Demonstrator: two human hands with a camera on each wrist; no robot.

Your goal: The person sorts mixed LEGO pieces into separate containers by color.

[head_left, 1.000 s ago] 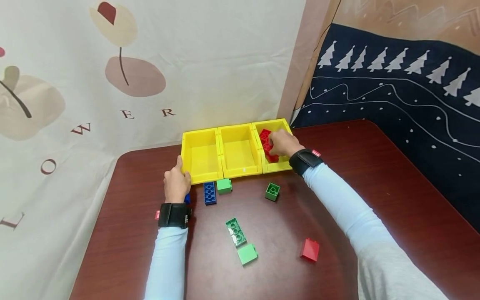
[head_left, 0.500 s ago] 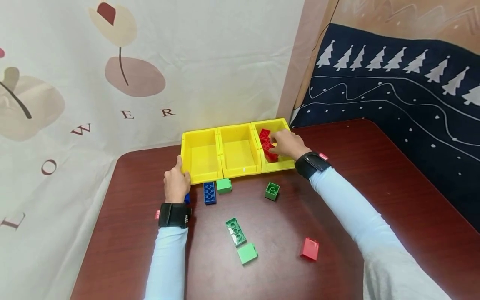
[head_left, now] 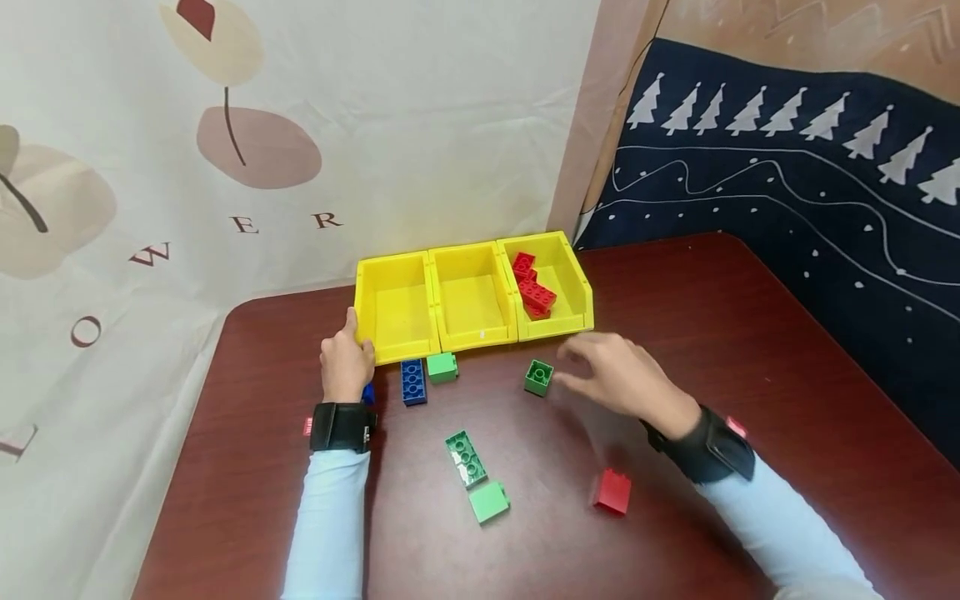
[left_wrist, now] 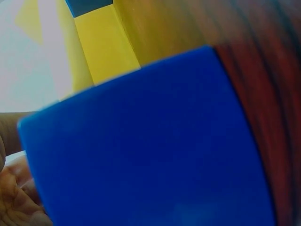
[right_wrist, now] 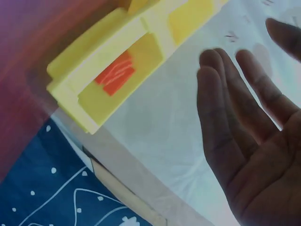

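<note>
My left hand (head_left: 345,362) rests at the near left corner of a row of yellow bins (head_left: 402,348), index finger laid along the side wall and thumb by the front. Under it a blue brick (head_left: 367,394) is mostly hidden in the head view; a big blue block face (left_wrist: 150,146) fills much of the left wrist view. My right hand (head_left: 618,375) holds nothing, its fingers spread and slightly bent, close to the right of a small dark green brick (head_left: 538,377). Several red bricks (head_left: 536,293) lie in the right-hand bin; the other two bins hold no bricks.
In front of the bins lie a dark blue brick (head_left: 413,382) and a light green brick (head_left: 442,367). Nearer me are a long dark green brick (head_left: 466,458), another light green brick (head_left: 489,502) and a red brick (head_left: 612,492). A cloth (head_left: 450,125) hangs behind the table.
My right hand has left the red bricks in the right-hand bin and come back toward me, over the table beside the small green brick. The left hand keeps its place at the bin corner.
</note>
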